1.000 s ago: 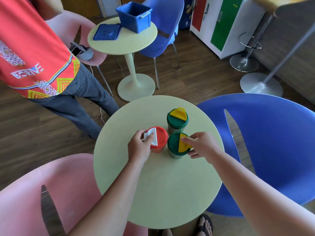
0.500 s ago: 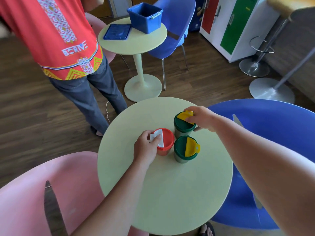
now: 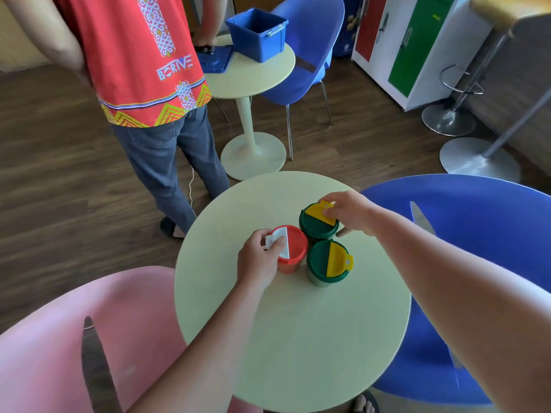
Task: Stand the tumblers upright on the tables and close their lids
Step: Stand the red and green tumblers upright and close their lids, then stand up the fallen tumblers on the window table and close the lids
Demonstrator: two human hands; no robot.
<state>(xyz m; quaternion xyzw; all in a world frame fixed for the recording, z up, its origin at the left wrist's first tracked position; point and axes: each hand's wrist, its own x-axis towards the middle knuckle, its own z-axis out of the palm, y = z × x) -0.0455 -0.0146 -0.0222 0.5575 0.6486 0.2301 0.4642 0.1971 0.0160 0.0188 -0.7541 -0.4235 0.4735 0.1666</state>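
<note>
While my left hand (image 3: 258,257) pinches the red tumbler (image 3: 290,252)'s white flap, my right hand (image 3: 347,213) presses the yellow flap (image 3: 320,212) just behind it — next, push both shut.

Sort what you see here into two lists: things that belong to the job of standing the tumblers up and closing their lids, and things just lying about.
Part of the job:
red tumbler
far green tumbler
near green tumbler
left hand
right hand
near round table

Just lying about:
blue bin
blue bin lid
pink chair
bar stools
</note>
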